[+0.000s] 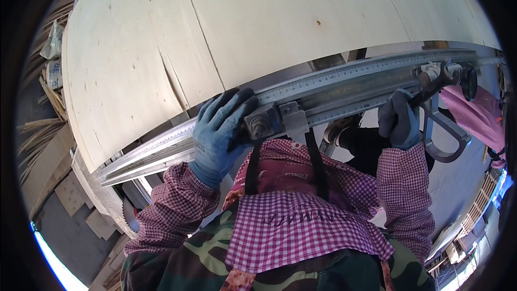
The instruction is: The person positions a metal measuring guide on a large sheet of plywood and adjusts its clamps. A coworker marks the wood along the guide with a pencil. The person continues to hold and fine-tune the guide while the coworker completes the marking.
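My left hand [221,134], in a blue work glove with dark fingertips, lies over a metal rail with its fingers stretched toward the near edge of a large pale plywood sheet [258,27]. Right beside it, a metal stop block [263,122] with a bolt sits on the rail. The long guide rail [344,78] carries a ruler scale and runs across in front of me. My right hand [399,119], gloved too, is closed at the lower end of a dark lever [429,90]. That lever joins a clamp fitting with a black knob [468,82]; the fingers partly hide its end.
A grey looped metal handle [447,137] hangs beside my right hand. Wood strips and offcuts [81,196] lie at the left, near a toothed saw blade [131,215]. Pink checked cloth [476,113] shows at the far right. Slatted wood [482,199] lies lower right.
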Tool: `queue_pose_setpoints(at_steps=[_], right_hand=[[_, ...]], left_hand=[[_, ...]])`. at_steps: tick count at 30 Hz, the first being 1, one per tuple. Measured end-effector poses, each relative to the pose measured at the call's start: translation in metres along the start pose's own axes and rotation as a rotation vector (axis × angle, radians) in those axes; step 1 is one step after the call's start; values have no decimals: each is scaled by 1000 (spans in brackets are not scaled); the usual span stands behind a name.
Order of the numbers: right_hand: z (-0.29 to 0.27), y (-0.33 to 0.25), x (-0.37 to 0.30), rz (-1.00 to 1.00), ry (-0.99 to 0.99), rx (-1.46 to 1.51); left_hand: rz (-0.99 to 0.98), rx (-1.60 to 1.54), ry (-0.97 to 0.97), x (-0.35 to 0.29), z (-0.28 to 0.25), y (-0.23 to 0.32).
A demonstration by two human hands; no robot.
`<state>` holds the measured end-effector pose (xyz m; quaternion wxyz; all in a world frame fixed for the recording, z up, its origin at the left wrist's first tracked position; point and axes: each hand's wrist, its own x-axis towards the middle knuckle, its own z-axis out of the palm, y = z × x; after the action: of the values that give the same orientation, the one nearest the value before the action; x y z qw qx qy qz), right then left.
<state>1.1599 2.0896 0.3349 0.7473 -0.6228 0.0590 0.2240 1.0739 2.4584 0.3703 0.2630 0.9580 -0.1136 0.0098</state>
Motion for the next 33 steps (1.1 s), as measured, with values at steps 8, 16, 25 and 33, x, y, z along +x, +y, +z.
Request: queue_pose_setpoints(at_steps=[8,16,25,33], right_hand=[[5,2,-2,-3,113,29],[7,0,-1,-8,85,18],[5,1,-2,12,101,24],[5,4,-1,-26,104,17]], left_hand=[[1,7,-4,3,1,2],[-15,15,-18,3,1,2],[-21,8,-14,3,0,2],[-22,28,-16,3,0,2]])
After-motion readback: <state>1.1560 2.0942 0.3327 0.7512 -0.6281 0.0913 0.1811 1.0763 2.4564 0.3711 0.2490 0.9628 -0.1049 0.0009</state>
